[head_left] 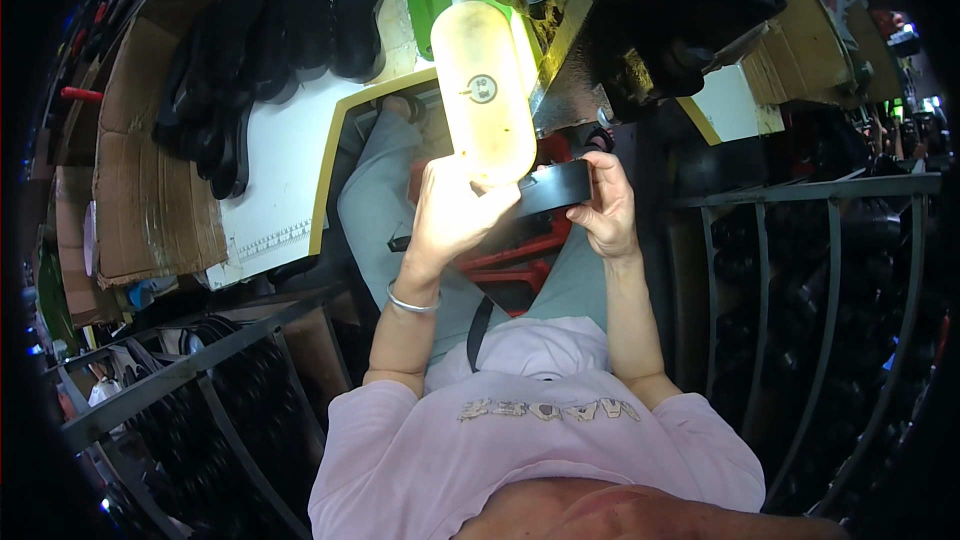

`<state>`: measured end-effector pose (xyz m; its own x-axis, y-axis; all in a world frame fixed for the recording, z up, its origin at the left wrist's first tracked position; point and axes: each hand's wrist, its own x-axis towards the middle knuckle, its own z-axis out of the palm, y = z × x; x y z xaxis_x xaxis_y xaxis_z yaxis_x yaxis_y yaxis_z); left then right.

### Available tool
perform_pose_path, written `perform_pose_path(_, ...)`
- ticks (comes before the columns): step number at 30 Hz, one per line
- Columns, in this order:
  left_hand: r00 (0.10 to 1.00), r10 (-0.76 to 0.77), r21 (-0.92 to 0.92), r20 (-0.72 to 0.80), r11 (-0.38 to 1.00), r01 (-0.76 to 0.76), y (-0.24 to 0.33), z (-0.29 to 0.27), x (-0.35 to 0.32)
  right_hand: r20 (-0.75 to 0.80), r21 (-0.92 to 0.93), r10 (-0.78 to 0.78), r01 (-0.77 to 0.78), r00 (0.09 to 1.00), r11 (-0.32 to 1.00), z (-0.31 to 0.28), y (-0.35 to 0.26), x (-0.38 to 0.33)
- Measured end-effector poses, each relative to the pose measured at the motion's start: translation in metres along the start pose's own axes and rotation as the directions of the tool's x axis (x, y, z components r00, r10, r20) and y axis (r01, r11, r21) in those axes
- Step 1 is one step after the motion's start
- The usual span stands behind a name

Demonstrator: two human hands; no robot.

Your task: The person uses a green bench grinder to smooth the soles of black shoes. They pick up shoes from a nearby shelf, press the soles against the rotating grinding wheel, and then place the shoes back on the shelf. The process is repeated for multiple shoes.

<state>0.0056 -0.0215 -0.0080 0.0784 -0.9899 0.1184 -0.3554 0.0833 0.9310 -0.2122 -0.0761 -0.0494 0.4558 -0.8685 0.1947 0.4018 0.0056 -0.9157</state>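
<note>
A: What could go wrong here?

B: The greatest risk is judged to lie with the black-and-green machine (640, 20). A flat black piece (552, 188), seemingly a shoe sole, is held just below its dark head, so fingers could be caught if the piece is pushed too far under it. The bright lamp (483, 90), just left of the machine, washes out the left hand (455, 210), and glare of that kind could cause the edge of the piece to be misjudged.

A: How is the piece held?

B: It is gripped at both ends below the machine. The right hand (605, 205) is closed round its right end, thumb on top. The left hand is wrapped round its left end, though the exact finger placement cannot be told through the glare. A slip could be caused by so narrow a grip, and the piece would be dropped onto the lap.

A: What else is around?

B: Metal racks (800, 240) filled with dark pieces are set right of the machine and lower left of it. A white board (285, 170) lies left of the machine, with flattened cardboard (150, 200) further left. A row of black soles (280, 40) is stacked at the board's top. A red frame (520, 265) is seen below the machine, between the knees.

A: What stands in the way?

B: The lamp is hung directly before the hands, so the view of the piece is partly blocked.
</note>
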Motion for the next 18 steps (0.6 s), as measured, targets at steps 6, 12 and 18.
perform_pose_path(6, 0.999, 0.037, -0.101, -0.002, 0.994, -0.037, 0.004, -0.001, 0.000, -0.005, 0.034, 0.017, -0.017, 1.000, 0.999, -0.002, 0.003, 0.000)
perform_pose_path(12, 0.995, -0.090, -0.158, -0.045, 0.984, 0.082, 0.000, -0.004, 0.002, 0.005, 0.057, 0.019, -0.019, 1.000, 0.998, -0.002, 0.009, -0.001)
perform_pose_path(18, 0.996, -0.004, -0.216, 0.094, 0.976, 0.024, 0.041, -0.008, 0.002, 0.037, 0.158, -0.043, 0.037, 0.998, 0.987, -0.004, 0.013, 0.004)
